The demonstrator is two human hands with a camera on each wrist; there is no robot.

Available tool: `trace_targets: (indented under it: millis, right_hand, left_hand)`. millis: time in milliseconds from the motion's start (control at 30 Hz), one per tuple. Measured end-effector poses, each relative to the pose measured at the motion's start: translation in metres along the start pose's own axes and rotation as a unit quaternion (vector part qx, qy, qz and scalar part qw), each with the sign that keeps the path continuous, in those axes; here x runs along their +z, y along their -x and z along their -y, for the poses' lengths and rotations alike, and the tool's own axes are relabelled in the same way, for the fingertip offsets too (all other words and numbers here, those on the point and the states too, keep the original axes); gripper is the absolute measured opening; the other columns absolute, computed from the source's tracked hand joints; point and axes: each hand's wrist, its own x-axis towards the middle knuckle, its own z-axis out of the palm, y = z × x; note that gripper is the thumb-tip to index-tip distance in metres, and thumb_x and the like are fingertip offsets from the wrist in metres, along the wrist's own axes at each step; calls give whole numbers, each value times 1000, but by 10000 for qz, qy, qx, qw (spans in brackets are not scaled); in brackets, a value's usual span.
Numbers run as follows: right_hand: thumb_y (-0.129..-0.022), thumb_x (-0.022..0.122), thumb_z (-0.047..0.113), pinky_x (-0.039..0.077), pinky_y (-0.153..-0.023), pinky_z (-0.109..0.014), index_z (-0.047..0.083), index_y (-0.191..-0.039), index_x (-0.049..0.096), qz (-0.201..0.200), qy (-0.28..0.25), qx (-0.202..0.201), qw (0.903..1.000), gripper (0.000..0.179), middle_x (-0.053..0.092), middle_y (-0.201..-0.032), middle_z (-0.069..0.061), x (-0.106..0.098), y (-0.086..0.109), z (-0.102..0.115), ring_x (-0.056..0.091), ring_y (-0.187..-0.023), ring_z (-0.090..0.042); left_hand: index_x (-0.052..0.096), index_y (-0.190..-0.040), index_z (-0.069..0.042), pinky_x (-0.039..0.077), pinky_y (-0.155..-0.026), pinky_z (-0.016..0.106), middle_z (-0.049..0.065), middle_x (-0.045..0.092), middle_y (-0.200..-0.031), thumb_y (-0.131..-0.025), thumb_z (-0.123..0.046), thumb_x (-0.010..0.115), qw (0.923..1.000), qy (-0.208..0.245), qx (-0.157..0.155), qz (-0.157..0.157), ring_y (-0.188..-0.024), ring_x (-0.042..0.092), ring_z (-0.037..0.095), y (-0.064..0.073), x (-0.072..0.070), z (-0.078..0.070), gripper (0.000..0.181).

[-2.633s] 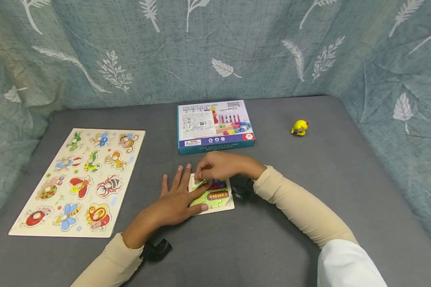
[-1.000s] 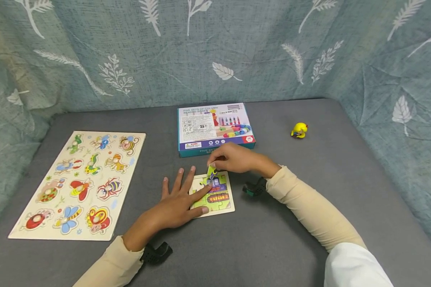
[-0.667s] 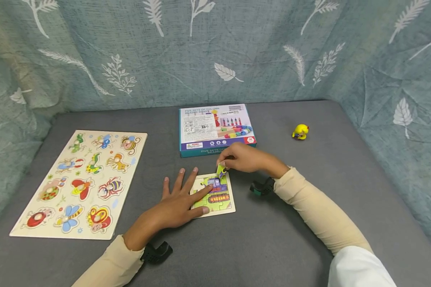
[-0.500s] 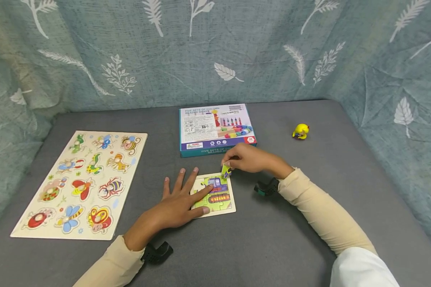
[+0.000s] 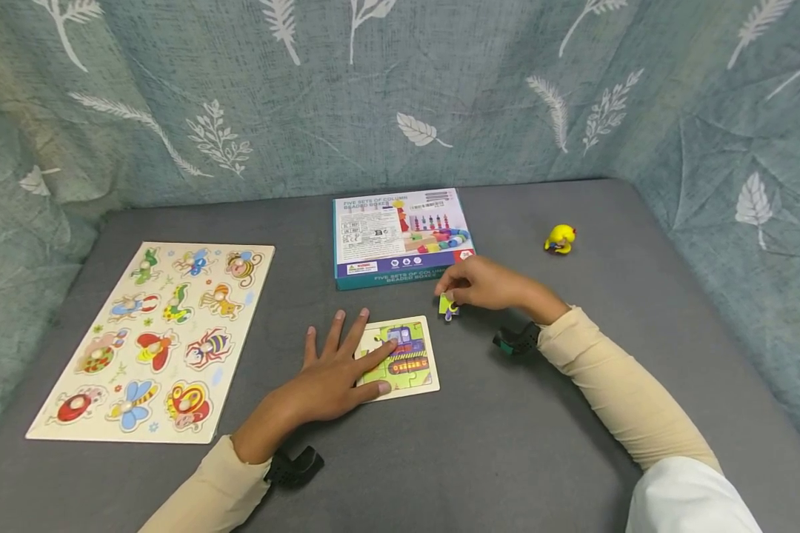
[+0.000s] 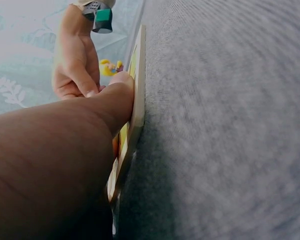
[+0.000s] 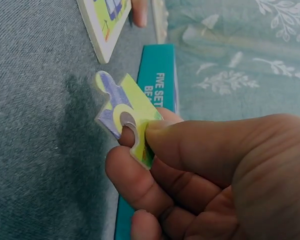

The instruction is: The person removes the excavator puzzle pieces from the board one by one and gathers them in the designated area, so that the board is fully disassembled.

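A small jigsaw puzzle board [image 5: 415,372] with a purple and red vehicle picture lies mid-table. My left hand [image 5: 330,381] rests on its left part with fingers spread, index finger and thumb on the picture. My right hand [image 5: 483,283] is to the board's upper right and pinches a green and purple puzzle piece [image 7: 121,107] between thumb and fingers. In the right wrist view the piece is held above the cloth, apart from the board, its tab pointing away from the hand. The board's upper left is partly covered by the left hand.
A large wooden peg puzzle [image 5: 155,337] with insect pictures lies on the left. Behind the hands is a boxed bead set [image 5: 400,240], close to the right hand's fingers. A yellow toy duck [image 5: 561,239] sits at the back right. A leaf-patterned curtain [image 5: 293,111] hangs behind the table.
My right hand has lifted the puzzle piece from the board's upper part and carried it right, off the board. The left hand has stayed on the board.
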Motion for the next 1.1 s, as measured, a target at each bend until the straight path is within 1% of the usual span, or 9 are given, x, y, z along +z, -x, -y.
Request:
trace_targets:
  millis: [233,400,500,633,900,1100]
  right_hand:
    - [-94,59,-2,47,-68,-30,-3,-104,72,-16,54,40,10000,16,70,-91,-4,2,0,-5,55,-73,-11]
    - [-94,60,0,47,-71,-30,-2,-102,71,-27,134,64,9999,14,69,-89,-3,5,-2,-6,55,-74,-11]
    - [-94,60,0,47,-72,-31,-2,-101,72,-75,179,153,9997,14,69,-88,-3,6,-2,-6,56,-75,-11]
    - [-94,61,0,48,-73,-32,0,-99,71,-113,186,177,9996,12,68,-88,-3,7,-3,-7,57,-75,-12]
    - [-92,62,-1,49,-73,-31,-1,-99,72,-20,340,117,9994,11,68,-89,-3,9,-3,-6,58,-78,-11]
    - [-91,63,-2,49,-74,-31,-1,-98,72,-82,318,71,9994,12,68,-90,-4,10,-4,-6,59,-80,-12]
  left_hand:
    - [31,-153,-33,-13,-102,70,12,-7,-162,-96,-56,49,10000,-54,1,-5,-143,-19,40,2,-2,1,64]
    - [31,-153,-33,-13,-102,69,12,-7,-162,-97,-56,49,10000,-83,-20,-9,-143,-19,39,2,-1,1,64]
    - [31,-153,-33,-13,-102,69,11,-6,-162,-97,-56,49,10000,-70,15,-34,-143,-19,39,2,-1,1,64]
    - [32,-153,-33,-13,-102,69,12,-6,-162,-96,-56,49,9999,-65,47,-64,-143,-19,39,2,0,0,64]
    - [31,-153,-34,-12,-102,70,12,-6,-162,-96,-56,49,9999,-135,43,-57,-143,-18,40,1,1,1,64]
    - [31,-153,-34,-11,-102,70,12,-5,-162,-96,-56,49,9998,-199,47,-71,-143,-18,40,0,2,2,63]
